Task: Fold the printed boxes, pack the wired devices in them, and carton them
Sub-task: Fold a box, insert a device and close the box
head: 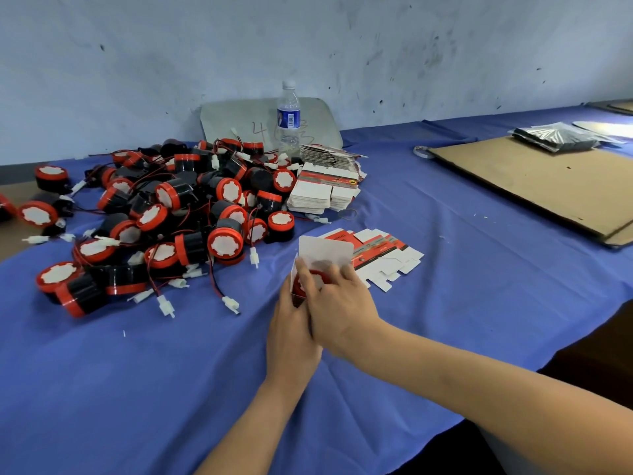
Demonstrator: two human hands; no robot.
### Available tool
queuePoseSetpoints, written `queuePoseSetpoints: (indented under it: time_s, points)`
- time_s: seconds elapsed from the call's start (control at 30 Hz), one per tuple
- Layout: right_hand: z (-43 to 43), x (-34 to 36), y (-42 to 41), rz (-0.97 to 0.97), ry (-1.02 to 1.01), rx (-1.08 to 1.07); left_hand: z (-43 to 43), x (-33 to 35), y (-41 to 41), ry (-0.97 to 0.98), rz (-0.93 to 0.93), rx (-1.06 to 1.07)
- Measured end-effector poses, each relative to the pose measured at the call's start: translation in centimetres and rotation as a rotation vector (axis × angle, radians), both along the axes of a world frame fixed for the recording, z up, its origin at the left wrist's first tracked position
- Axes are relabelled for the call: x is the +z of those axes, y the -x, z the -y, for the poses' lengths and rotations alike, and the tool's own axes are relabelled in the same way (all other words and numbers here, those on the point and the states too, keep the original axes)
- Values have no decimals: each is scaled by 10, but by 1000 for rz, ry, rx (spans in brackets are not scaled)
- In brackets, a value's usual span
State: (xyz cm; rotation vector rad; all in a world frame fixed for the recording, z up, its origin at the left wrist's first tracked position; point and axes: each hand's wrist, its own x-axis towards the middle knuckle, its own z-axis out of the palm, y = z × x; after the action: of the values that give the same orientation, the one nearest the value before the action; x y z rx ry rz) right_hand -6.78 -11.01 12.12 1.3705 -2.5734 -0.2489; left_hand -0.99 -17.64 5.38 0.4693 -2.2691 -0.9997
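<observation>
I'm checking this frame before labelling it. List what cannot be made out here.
- Head view: the device in the box is mostly covered by the right hand and left hand; its wire is unseen.
- Print on the flat boxes is too small to read.
- The writing on the grey board is partly hidden by the water bottle.
- The left edge crops one device.

Light: even, soft, slightly cool
Glare: seen on the crinkled silver foil bags (555, 135)
Blur: mild, fingers smeared
Edges: bent by wide-angle
</observation>
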Motion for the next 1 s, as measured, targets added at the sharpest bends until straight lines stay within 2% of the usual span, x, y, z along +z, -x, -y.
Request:
queuePoseSetpoints:
  time_s: [0.23,0.4,0.47,0.53,0.63,0.7,0.8,0.9,0.93,1.0]
  points:
    - [-12,-3,-8,58,122,131,5,2,5,105,5,-18]
    - [-15,-4,-6,166,181,119,7,-2,5,153,13,-34]
    - [-20,-3,-6,33,216,165,7,0,6,117,-2,-11]
    - [-25,-8,-3,-123,365,192,7,2,5,105,-21,-28]
    - [-34,-20,6,-172,606,227,7,5,2,163,12,-63]
    - [-39,-29,8,-78,715,232,5,7,2,229,72,-60]
    - [-46,-46,10,-50,835,294,2,9,1,290,171,-49]
    - [-54,-53,10,46,1088,285,0,9,1,279,191,-19]
    - [-55,-52,10,152,1213,193,0,10,2,276,185,-19]
    - [-54,-45,15,571,1443,-63,0,10,4,275,160,-26]
